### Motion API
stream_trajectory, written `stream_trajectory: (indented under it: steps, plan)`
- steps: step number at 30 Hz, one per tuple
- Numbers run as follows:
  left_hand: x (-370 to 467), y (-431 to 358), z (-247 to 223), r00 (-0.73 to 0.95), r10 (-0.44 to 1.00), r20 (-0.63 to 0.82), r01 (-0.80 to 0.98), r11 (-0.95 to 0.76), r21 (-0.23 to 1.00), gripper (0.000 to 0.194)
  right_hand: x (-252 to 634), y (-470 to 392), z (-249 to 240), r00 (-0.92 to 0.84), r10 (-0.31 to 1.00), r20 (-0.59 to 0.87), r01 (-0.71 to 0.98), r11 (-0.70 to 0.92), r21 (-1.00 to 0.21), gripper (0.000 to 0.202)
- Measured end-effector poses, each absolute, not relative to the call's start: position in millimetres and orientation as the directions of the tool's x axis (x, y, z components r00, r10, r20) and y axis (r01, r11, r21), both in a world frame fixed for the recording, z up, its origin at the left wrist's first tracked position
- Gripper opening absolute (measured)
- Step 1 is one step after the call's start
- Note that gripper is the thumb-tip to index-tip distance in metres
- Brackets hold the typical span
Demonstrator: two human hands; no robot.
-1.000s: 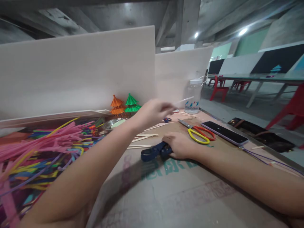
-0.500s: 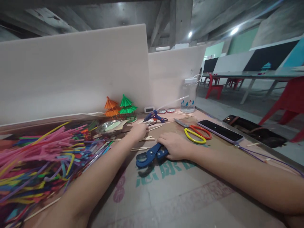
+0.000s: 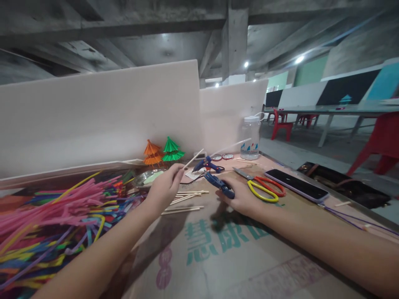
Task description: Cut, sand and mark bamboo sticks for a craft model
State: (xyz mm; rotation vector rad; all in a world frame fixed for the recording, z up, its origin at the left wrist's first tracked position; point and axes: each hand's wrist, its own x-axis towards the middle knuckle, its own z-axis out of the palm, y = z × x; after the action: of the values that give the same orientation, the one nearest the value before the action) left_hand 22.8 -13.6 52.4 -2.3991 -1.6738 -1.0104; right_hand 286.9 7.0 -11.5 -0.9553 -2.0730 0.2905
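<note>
Pinched in my left hand (image 3: 166,187) is a thin wooden stick (image 3: 195,158), tilted up and to the right. My right hand (image 3: 240,195) grips a blue pipe cutter (image 3: 219,185), raised a little over the cardboard (image 3: 230,257); the fingers around its handles are partly hidden. Several more wooden sticks (image 3: 187,196) lie on the cardboard below and between the hands. Just beyond the hands rests a blue glue gun (image 3: 204,165) with a long clear glue stick. To the right of my right hand lie scissors (image 3: 264,189) with yellow and red handles.
At left is a heap of colourful pipe cleaners (image 3: 68,211). Behind stand an orange paper pagoda (image 3: 152,153), a green paper pagoda (image 3: 171,149) and a white board (image 3: 99,116). A clear bottle (image 3: 250,139) stands back right. A phone (image 3: 296,185) with a purple cord lies near the right edge.
My left hand has lifted the wooden stick from the table and moved nearer. The right hand has raised the pipe cutter and turned it. The camera view has tilted upward slightly.
</note>
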Motion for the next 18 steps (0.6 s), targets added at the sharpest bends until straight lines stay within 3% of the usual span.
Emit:
stream_trajectory:
  steps: [6, 12, 18]
  plan:
    - [12, -43, 37, 0.276, 0.773, 0.570, 0.724, -0.558, 0.406, 0.036, 284, 8, -14, -0.379, 0.697, 0.609, 0.524, 0.704, -0.480, 0.042]
    - [17, -50, 37, 0.306, 0.725, 0.617, 0.736, -0.591, 0.330, 0.029, 284, 7, -13, -0.388, 0.682, 0.620, 0.546, 0.712, -0.442, 0.042]
    - [21, -53, 33, 0.368, 0.754, 0.543, 0.752, -0.585, 0.302, 0.033, 287, 9, -12, -0.432, 0.602, 0.672, 0.478, 0.784, -0.395, 0.043]
